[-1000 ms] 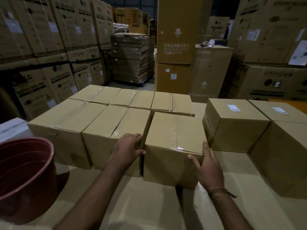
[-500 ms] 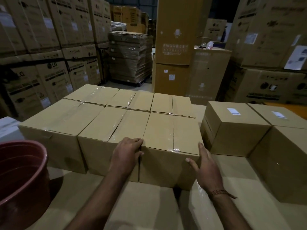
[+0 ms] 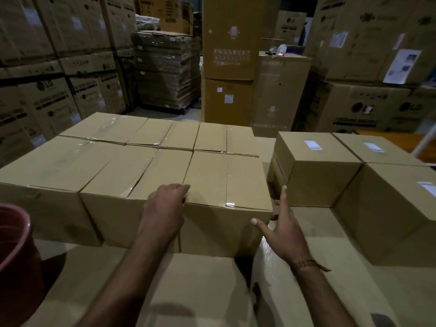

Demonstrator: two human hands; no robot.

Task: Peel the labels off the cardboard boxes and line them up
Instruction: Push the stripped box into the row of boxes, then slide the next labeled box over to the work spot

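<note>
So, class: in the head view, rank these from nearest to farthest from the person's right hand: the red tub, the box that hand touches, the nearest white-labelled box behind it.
From the right hand:
1. The box it touches, just to its left, fingers along the right side.
2. The labelled box, behind and slightly right, label on top.
3. The red tub, far left edge, beyond the left hand.

A warehouse — tall stacks of LG-printed cartons [image 3: 49, 100] and a wrapped pallet of flattened cardboard [image 3: 167, 69] crowd the floor.
</note>
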